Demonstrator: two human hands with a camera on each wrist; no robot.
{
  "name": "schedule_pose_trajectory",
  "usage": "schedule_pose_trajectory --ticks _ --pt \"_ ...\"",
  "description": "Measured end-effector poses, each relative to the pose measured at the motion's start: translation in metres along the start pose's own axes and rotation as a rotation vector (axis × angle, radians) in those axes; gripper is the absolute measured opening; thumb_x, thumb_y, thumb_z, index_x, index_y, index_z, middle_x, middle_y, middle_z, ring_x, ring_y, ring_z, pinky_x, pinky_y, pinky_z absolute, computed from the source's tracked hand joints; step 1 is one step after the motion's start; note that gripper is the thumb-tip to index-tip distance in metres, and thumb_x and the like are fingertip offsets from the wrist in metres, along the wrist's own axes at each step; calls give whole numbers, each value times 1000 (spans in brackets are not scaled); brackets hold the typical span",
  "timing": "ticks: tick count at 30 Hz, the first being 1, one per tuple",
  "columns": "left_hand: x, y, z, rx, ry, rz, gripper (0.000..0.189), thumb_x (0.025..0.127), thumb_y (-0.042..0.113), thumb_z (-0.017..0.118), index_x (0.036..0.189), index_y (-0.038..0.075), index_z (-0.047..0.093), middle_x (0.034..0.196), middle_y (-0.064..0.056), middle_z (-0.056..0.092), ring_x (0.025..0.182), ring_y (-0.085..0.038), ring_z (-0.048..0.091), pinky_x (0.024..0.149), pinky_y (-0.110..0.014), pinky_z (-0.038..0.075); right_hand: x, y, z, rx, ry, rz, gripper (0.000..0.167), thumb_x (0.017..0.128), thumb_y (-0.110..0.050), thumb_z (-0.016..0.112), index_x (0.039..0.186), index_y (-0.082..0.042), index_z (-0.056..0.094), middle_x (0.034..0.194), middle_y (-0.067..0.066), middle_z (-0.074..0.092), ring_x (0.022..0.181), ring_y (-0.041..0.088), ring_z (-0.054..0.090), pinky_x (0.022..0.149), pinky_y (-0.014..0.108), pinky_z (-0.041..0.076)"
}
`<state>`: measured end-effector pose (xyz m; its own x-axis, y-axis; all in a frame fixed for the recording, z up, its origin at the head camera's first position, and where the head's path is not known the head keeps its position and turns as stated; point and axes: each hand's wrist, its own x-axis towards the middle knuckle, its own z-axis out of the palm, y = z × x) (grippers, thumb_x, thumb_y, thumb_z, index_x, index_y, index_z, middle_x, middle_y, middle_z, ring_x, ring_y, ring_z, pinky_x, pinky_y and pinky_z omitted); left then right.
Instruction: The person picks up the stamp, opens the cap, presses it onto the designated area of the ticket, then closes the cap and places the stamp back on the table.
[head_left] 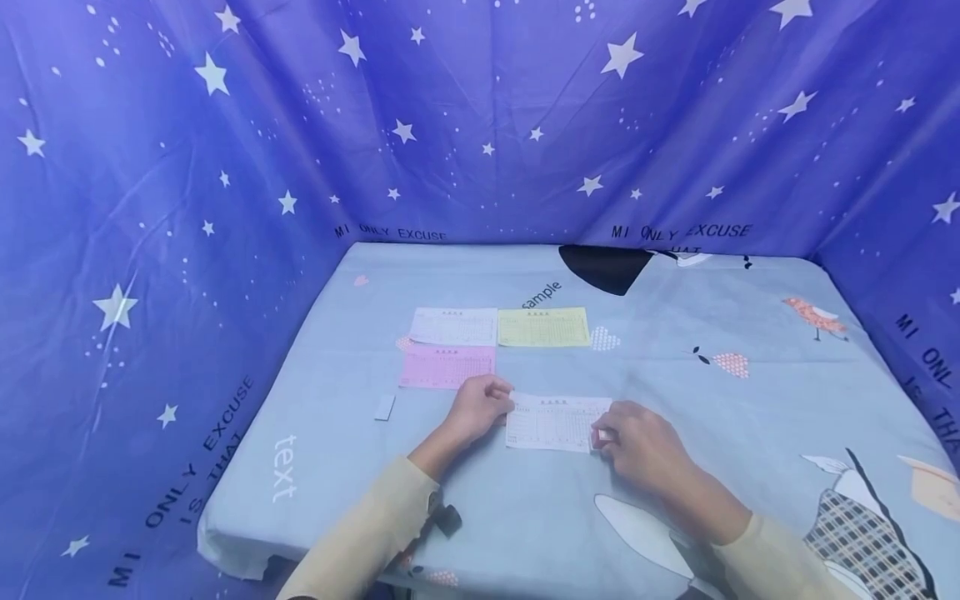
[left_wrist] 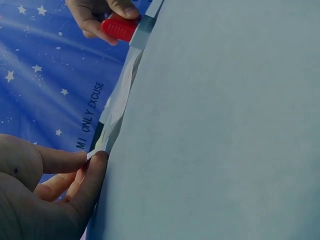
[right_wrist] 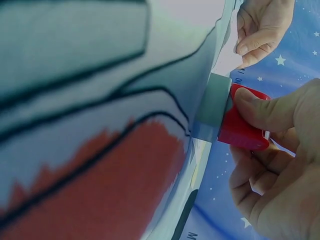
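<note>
A white printed form lies on the cloth-covered table between my two hands. My left hand pinches its left edge between thumb and finger; in the left wrist view the paper lifts slightly along that side. My right hand grips a red-handled stamp with a grey, see-through base. Its base faces down at the form's right end, close against the surface. Thumb and fingers wrap the red handle, which also shows in the left wrist view.
Behind the hands lie a white form, a yellow form and a pink form, edge to edge. Left of them sits a small white rectangular piece. A starry blue curtain surrounds the table.
</note>
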<state>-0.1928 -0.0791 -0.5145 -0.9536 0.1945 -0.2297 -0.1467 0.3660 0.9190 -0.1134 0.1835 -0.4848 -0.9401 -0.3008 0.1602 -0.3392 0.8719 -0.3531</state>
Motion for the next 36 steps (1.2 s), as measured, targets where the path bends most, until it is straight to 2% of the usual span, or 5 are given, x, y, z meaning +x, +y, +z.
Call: schedule_pose_trajectory --ticks 13,20,24,30,36 --pt "-1 11 -1 72 29 15 16 84 -2 72 100 0 72 88 -9 71 73 -18 68 63 -29 59 2 -3 -15 28 -31 -13 20 77 -4 81 89 -19 73 87 -5 62 91 22 60 83 45 52" --pt "-3 14 -1 133 41 2 9 86 1 71 95 0 74 85 -7 69 67 -16 66 60 -28 57 2 6 -23 176 -35 88 24 79 -7 83 83 -28 72 88 -9 64 85 17 59 82 41 50" --pt "-4 17 -1 144 41 4 7 86 2 71 93 1 74 82 -6 69 64 -16 66 56 -27 54 1 16 -29 295 -5 172 21 80 -14 85 98 -19 78 97 -3 70 94 24 63 85 42 51" --pt "-3 13 0 103 32 11 5 86 1 72 90 2 75 82 -5 70 64 -16 66 56 -26 54 -6 27 -41 460 59 278 35 80 -14 84 114 -10 76 105 0 72 81 22 59 63 28 51" --pt "0 11 0 -44 16 -24 6 86 -1 72 92 -1 75 89 -9 71 69 -17 70 64 -28 60 -11 37 -43 467 132 268 33 81 -13 84 113 -9 76 105 0 74 83 18 63 68 24 52"
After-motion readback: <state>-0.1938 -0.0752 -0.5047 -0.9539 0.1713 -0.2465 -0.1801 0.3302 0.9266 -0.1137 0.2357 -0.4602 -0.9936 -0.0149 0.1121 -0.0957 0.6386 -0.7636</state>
